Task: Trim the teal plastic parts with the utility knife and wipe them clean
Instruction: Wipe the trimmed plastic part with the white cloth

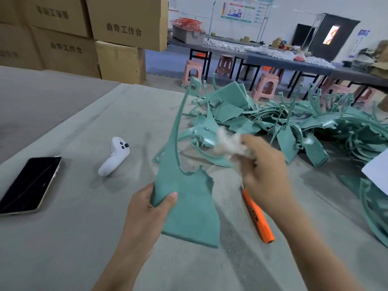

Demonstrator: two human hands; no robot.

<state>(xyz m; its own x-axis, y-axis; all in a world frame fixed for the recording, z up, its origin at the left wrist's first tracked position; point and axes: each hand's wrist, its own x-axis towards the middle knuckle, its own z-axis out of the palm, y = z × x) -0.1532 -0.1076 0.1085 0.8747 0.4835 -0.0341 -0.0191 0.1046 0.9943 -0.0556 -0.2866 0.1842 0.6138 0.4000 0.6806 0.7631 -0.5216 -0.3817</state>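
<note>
This is looking like the wiping step. The left hand is gripping a teal part by its bottom corner, thumb on the front, holding it up over the table. The right hand is curling its fingers round a white cloth, near the part. The knife is lying on the table, untouched. Next, the cloth is probably going to need to rub along the part, softly by its thin arm.

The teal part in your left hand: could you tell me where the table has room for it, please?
Bare table lies nearer you than the phone and controller, and beyond them toward the cardboard boxes. Beyond the orange knife, the teal pile crowds it.
</note>
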